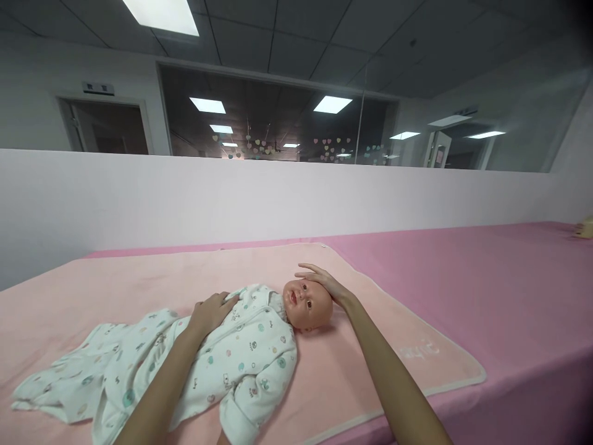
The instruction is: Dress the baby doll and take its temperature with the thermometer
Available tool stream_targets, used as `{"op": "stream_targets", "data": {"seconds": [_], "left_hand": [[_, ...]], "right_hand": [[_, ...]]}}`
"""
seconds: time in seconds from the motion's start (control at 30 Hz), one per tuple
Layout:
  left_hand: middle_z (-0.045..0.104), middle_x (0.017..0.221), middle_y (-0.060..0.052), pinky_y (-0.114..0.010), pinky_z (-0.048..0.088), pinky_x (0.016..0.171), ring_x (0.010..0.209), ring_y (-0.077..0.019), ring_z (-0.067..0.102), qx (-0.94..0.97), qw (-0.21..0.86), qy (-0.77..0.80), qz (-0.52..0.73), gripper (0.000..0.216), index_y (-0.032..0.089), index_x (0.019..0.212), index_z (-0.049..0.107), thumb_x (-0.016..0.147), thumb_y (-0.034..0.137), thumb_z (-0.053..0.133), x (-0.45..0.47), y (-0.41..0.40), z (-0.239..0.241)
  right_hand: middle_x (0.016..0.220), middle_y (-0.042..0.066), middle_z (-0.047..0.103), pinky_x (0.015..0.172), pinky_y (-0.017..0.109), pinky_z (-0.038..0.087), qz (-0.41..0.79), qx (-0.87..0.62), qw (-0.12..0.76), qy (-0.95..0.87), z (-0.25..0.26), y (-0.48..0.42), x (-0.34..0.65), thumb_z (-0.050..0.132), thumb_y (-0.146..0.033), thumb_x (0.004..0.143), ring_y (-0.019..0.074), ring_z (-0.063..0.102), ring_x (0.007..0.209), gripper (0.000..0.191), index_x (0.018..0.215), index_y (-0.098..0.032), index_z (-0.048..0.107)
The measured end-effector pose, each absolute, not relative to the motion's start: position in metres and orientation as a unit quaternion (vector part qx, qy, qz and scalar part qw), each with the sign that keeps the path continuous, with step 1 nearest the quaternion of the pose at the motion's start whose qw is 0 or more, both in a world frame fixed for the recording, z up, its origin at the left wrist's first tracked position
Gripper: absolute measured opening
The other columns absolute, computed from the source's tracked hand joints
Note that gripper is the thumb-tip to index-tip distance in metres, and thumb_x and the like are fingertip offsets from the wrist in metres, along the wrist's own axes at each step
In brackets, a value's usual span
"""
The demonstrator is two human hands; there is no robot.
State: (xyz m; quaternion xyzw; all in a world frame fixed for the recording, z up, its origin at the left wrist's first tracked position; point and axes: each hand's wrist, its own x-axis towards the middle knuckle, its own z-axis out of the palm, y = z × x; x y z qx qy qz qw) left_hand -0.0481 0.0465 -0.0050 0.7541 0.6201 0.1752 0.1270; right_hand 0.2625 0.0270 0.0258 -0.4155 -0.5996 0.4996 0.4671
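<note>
A baby doll (308, 309) lies on its back, its head toward the right and its face turned up and toward me. It wears a white sleeper (245, 346) printed with small coloured figures, whose long lower part spreads to the left. My left hand (213, 314) rests flat on the sleeper over the doll's chest or belly, fingers stretched out. Against the top of the doll's head lies my right hand (324, 281), its fingers extended and apart. Neither palm shows, and nothing is seen gripped.
Beneath the doll is a peach-coloured blanket (361, 371) with a pale border, spread over a pink sheet (440, 290). A low white wall (278, 198) runs along the back, with glass panes above it. A yellowish object (584, 228) sits at the far right edge.
</note>
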Motion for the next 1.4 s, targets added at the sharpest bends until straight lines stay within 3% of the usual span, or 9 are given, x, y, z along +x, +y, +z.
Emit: {"op": "stream_targets", "data": {"seconds": [0.1, 0.2, 0.43, 0.67, 0.83, 1.07, 1.17, 1.3, 1.4], "left_hand": [[0.055, 0.118, -0.01, -0.044, 0.031, 0.09, 0.108, -0.0296, 0.048, 0.755, 0.126, 0.618, 0.178, 0.056, 0.022, 0.107, 0.055, 0.077, 0.058, 0.024, -0.048, 0.047, -0.005], [0.057, 0.116, -0.008, -0.042, 0.033, 0.089, 0.108, -0.0292, 0.049, 0.753, 0.118, 0.622, 0.18, 0.055, 0.023, 0.106, 0.056, 0.076, 0.058, 0.026, -0.048, 0.047, -0.006], [0.057, 0.115, -0.007, -0.04, 0.034, 0.087, 0.106, -0.0283, 0.05, 0.76, 0.109, 0.614, 0.184, 0.053, 0.024, 0.107, 0.056, 0.077, 0.055, 0.024, -0.049, 0.045, -0.006], [0.057, 0.115, -0.008, -0.039, 0.035, 0.085, 0.106, -0.0288, 0.05, 0.763, 0.104, 0.613, 0.178, 0.053, 0.024, 0.107, 0.056, 0.078, 0.055, 0.023, -0.049, 0.045, -0.006], [0.057, 0.115, -0.008, -0.039, 0.034, 0.087, 0.107, -0.0285, 0.049, 0.761, 0.103, 0.616, 0.177, 0.054, 0.023, 0.108, 0.055, 0.078, 0.055, 0.023, -0.049, 0.042, -0.004], [0.056, 0.116, -0.008, -0.038, 0.035, 0.087, 0.107, -0.0276, 0.05, 0.761, 0.101, 0.616, 0.177, 0.054, 0.023, 0.108, 0.055, 0.078, 0.054, 0.023, -0.048, 0.043, -0.004], [0.056, 0.116, -0.008, -0.039, 0.034, 0.088, 0.108, -0.0278, 0.048, 0.761, 0.102, 0.615, 0.18, 0.053, 0.023, 0.107, 0.055, 0.078, 0.054, 0.024, -0.048, 0.042, -0.004], [0.056, 0.116, -0.009, -0.04, 0.034, 0.088, 0.106, -0.0278, 0.05, 0.759, 0.108, 0.614, 0.187, 0.052, 0.024, 0.108, 0.055, 0.078, 0.054, 0.025, -0.05, 0.042, -0.006], [0.057, 0.114, -0.01, -0.041, 0.034, 0.088, 0.104, -0.0272, 0.051, 0.759, 0.108, 0.61, 0.199, 0.053, 0.023, 0.11, 0.054, 0.078, 0.054, 0.025, -0.051, 0.043, -0.007]], "right_hand": [[0.113, 0.003, 0.058, 0.091, 0.035, 0.038, 0.494, -0.419, 0.461, -0.607, 0.024, 0.024, 0.263, 0.06, -0.036, 0.068, 0.0205, 0.052, 0.104, 0.042, 0.109, -0.026, 0.057], [0.104, 0.005, 0.062, 0.092, 0.035, 0.038, 0.487, -0.425, 0.459, -0.609, 0.018, 0.025, 0.264, 0.056, -0.04, 0.069, 0.0229, 0.053, 0.101, 0.033, 0.093, -0.018, 0.066], [0.098, 0.006, 0.064, 0.089, 0.034, 0.039, 0.47, -0.391, 0.515, -0.601, 0.005, 0.032, 0.265, 0.055, -0.04, 0.07, 0.023, 0.056, 0.096, 0.032, 0.084, -0.015, 0.067], [0.101, 0.007, 0.063, 0.093, 0.036, 0.036, 0.471, -0.392, 0.51, -0.603, 0.006, 0.03, 0.265, 0.055, -0.042, 0.07, 0.0241, 0.053, 0.101, 0.033, 0.086, -0.016, 0.067], [0.125, 0.0, 0.048, 0.099, 0.035, 0.029, 0.452, -0.425, 0.532, -0.577, 0.007, 0.029, 0.266, 0.057, -0.038, 0.07, 0.0199, 0.041, 0.116, 0.044, 0.113, -0.029, 0.053], [0.1, 0.005, 0.063, 0.092, 0.036, 0.036, 0.458, -0.402, 0.473, -0.636, 0.015, 0.023, 0.264, 0.051, -0.037, 0.072, 0.0233, 0.053, 0.1, 0.03, 0.085, -0.016, 0.067], [0.106, 0.005, 0.06, 0.095, 0.036, 0.034, 0.45, -0.408, 0.484, -0.63, 0.012, 0.023, 0.264, 0.051, -0.038, 0.072, 0.0225, 0.05, 0.105, 0.031, 0.091, -0.018, 0.066], [0.126, -0.001, 0.047, 0.099, 0.034, 0.03, 0.419, -0.423, 0.537, -0.597, 0.008, 0.024, 0.263, 0.053, -0.039, 0.073, 0.0186, 0.041, 0.116, 0.036, 0.107, -0.029, 0.058], [0.117, 0.002, 0.055, 0.095, 0.034, 0.035, 0.43, -0.417, 0.523, -0.607, 0.009, 0.023, 0.262, 0.054, -0.041, 0.072, 0.0206, 0.047, 0.109, 0.034, 0.1, -0.024, 0.062]]}}
